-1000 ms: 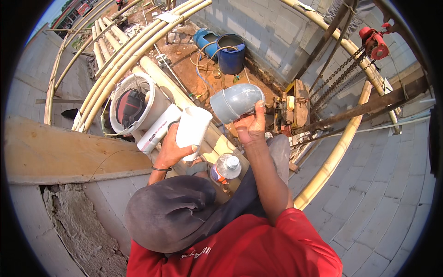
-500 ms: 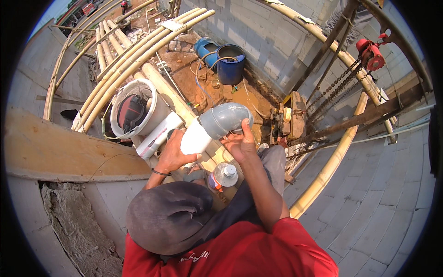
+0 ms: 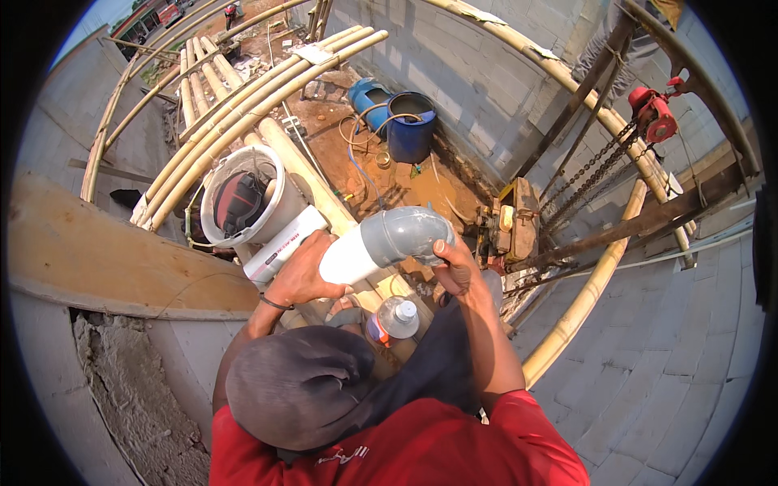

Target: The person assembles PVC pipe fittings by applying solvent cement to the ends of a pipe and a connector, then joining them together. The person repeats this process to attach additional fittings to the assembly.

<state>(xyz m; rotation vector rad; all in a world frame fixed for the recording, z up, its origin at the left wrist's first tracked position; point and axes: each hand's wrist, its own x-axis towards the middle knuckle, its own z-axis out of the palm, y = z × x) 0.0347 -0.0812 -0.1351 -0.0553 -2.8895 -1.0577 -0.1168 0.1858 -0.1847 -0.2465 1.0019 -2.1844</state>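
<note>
My left hand (image 3: pixel 301 274) grips a thick white plastic pipe (image 3: pixel 279 245) around its middle. A grey elbow fitting (image 3: pixel 403 233) sits on the pipe's right end, and my right hand (image 3: pixel 454 269) holds that fitting from below and behind. The pipe's left end reaches a white bucket (image 3: pixel 212 231) with dark and red things inside. A clear plastic water bottle (image 3: pixel 394 320) with a white cap lies just under the pipe, near my lap. My grey cap and red shirt fill the lower middle of the view.
Long bamboo poles (image 3: pixel 251 105) run from the bucket to the upper left. A wooden plank (image 3: pixel 97 251) tops a wall at left. Below stand a dark blue barrel (image 3: pixel 410 128) and hoses on orange dirt. A red chain hoist (image 3: pixel 652 113) hangs at upper right. Grey block walls surround.
The grey elbow, held apart from the pipe a second ago, now sits pushed onto the pipe's end. Both hands and the pipe have shifted slightly lower and right.
</note>
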